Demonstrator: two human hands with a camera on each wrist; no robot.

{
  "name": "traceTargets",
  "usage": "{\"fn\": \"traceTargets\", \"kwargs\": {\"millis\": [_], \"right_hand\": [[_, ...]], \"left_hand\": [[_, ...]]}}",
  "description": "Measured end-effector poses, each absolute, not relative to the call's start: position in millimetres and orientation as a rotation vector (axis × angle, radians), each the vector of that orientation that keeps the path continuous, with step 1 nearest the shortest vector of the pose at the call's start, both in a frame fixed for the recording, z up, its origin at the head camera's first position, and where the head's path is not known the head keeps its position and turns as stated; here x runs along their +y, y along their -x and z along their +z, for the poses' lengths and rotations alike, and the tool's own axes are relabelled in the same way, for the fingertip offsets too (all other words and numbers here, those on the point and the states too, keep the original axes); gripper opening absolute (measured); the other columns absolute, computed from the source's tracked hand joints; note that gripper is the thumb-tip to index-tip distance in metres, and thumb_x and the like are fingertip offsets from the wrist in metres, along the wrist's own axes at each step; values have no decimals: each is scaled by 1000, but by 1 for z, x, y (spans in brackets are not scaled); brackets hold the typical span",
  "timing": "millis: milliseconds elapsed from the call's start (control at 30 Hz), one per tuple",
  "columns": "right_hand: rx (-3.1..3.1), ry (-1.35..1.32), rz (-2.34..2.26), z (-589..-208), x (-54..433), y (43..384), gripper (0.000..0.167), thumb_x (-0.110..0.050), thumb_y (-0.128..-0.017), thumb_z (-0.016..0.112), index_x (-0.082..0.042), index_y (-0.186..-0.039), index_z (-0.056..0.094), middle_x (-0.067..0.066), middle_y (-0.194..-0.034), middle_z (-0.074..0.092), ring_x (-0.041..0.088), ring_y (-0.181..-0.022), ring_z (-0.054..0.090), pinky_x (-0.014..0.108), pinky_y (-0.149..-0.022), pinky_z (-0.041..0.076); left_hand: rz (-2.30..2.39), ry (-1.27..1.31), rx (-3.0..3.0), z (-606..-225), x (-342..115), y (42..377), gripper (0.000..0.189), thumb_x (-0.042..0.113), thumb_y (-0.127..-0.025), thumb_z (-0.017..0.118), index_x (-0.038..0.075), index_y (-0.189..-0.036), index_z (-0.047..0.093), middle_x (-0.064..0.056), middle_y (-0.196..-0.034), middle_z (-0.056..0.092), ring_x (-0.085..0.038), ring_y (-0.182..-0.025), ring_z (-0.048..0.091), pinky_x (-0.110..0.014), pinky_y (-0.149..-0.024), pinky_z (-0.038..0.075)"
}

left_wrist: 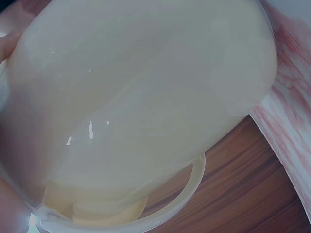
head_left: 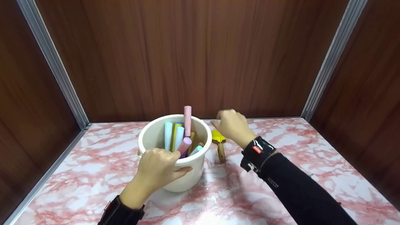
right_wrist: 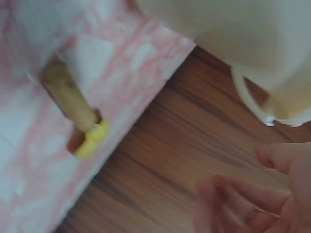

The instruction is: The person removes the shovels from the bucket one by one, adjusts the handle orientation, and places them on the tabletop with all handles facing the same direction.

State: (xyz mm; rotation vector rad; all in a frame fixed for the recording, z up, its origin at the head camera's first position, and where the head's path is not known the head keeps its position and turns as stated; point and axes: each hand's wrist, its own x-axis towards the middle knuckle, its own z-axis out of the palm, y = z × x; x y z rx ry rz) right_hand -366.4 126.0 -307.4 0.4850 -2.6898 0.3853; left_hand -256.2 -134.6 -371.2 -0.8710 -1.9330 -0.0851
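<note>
A white bucket (head_left: 184, 179) stands upright on the table and holds several pastel sticks. A pink stick (head_left: 187, 120) rises above its rim; a lilac-pink stick (head_left: 184, 145) and a light blue one (head_left: 168, 134) lean inside. The lower ends are hidden. My left hand (head_left: 157, 165) grips the near rim, thumb outside the bucket. To the bucket's right, my right hand (head_left: 234, 125) is in the air, fingers loosely curved around nothing. Beneath it lies a small tool with a yellow head (head_left: 217, 136) and a wooden handle (head_left: 221, 153); its exact kind is unclear.
The table (head_left: 93, 184) has a pink-and-white marbled surface. Brown wood-grain panels (head_left: 200, 62) enclose it at the back and both sides, with metal strips in the corners. A looped handle (left_wrist: 194, 182) hangs from the bucket in the left wrist view.
</note>
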Motion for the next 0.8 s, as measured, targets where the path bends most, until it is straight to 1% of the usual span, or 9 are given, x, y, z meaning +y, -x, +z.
{"fn": "traceTargets", "kwargs": {"millis": [133, 267, 400, 467, 567, 633, 700, 800], "right_hand": [[-2538, -667, 306, -288, 115, 364, 25, -25, -100, 72, -3, -111, 78, 14, -105, 72, 34, -91, 73, 48, -81, 61], [-2418, -889, 186, -272, 100, 362, 21, -17, -99, 75, -4, -116, 77, 13, -108, 67, 31, -98, 66, 42, -88, 58], [-2364, -1065, -23, -258, 80, 358, 20, -9, -96, 75, -6, -115, 78, 12, -113, 67, 32, -106, 62, 43, -92, 54], [-2369, -1112, -173, -255, 69, 355, 23, -7, -95, 74, -9, -117, 79, 11, -117, 67, 33, -113, 61, 45, -95, 53], [-2397, -1129, -419, -255, 54, 350, 29, -8, -94, 75, -14, -121, 78, 8, -124, 67, 33, -121, 59, 45, -100, 52], [-2406, -1118, -563, -259, 46, 347, 33, -10, -93, 77, -17, -125, 78, 6, -126, 67, 32, -123, 59, 44, -101, 51], [-2409, -1102, -674, -264, 39, 346, 33, -19, -93, 80, -18, -126, 77, 4, -126, 68, 31, -122, 58, 43, -102, 50], [-2407, -1061, -781, -273, 32, 346, 35, -32, -93, 82, -19, -125, 78, 2, -123, 69, 29, -121, 57, 42, -102, 48]], "left_hand": [[-73, 874, -1929, -371, -134, 256, 60, 55, -68, 96, 16, -65, 50, 7, -49, 43, -16, -40, 45, -32, -40, 36], [-82, 876, -1927, -371, -134, 256, 60, 54, -68, 96, 16, -65, 50, 6, -49, 45, -16, -40, 47, -33, -40, 36], [-90, 880, -1926, -372, -134, 256, 59, 55, -69, 96, 16, -65, 51, 6, -50, 47, -17, -40, 48, -33, -41, 36], [-92, 882, -1928, -372, -134, 257, 59, 55, -69, 96, 16, -65, 51, 6, -50, 47, -17, -41, 48, -33, -41, 36], [-94, 879, -1935, -372, -133, 256, 58, 54, -70, 95, 16, -65, 52, 6, -50, 48, -18, -41, 49, -33, -42, 36], [-91, 871, -1940, -372, -132, 256, 57, 55, -70, 95, 16, -65, 53, 5, -50, 49, -19, -41, 49, -34, -42, 36], [-88, 866, -1945, -372, -131, 255, 57, 55, -70, 95, 16, -65, 54, 5, -51, 49, -19, -41, 50, -34, -42, 36], [-80, 867, -1947, -373, -130, 255, 56, 55, -71, 94, 16, -65, 54, 5, -51, 50, -19, -42, 51, -34, -42, 37]]}}
